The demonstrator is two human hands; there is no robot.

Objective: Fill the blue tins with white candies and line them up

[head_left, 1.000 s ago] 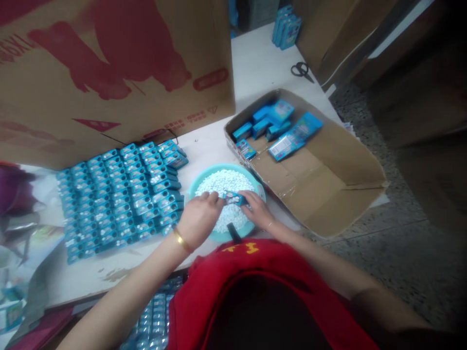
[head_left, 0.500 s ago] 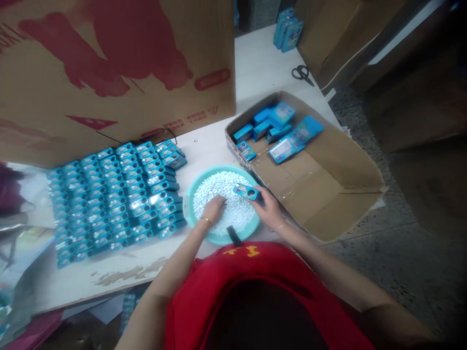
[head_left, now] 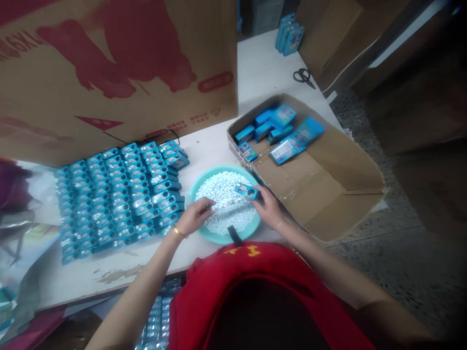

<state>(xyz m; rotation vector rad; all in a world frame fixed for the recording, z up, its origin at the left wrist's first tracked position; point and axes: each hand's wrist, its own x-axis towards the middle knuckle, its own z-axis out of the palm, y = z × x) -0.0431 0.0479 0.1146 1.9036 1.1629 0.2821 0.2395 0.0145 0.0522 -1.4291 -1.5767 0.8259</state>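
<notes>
A round turquoise basin (head_left: 251,226) full of small white pellets (head_left: 223,187) stands in front of my body. Over its left part is my left hand (head_left: 196,215), fingers bent and close together; whether something small is between the fingertips is hidden. My right hand (head_left: 268,206) grips a small blue box (head_left: 246,190) with a dark round hole, above the basin's right side. Left of the basin, many similar blue boxes (head_left: 120,194) stand in tight rows, some with white pellets showing on top.
An open cardboard tray (head_left: 321,194) at the right holds several blue packs (head_left: 297,141). Behind the rows rises a large printed carton (head_left: 153,58). Black scissors (head_left: 303,77) and a stack of blue boxes (head_left: 289,36) lie farther back on the white table (head_left: 255,63).
My left hand has come up out of the pellets and moved left toward the basin's rim. The right hand keeps the box in nearly the same place. The view has shifted slightly.
</notes>
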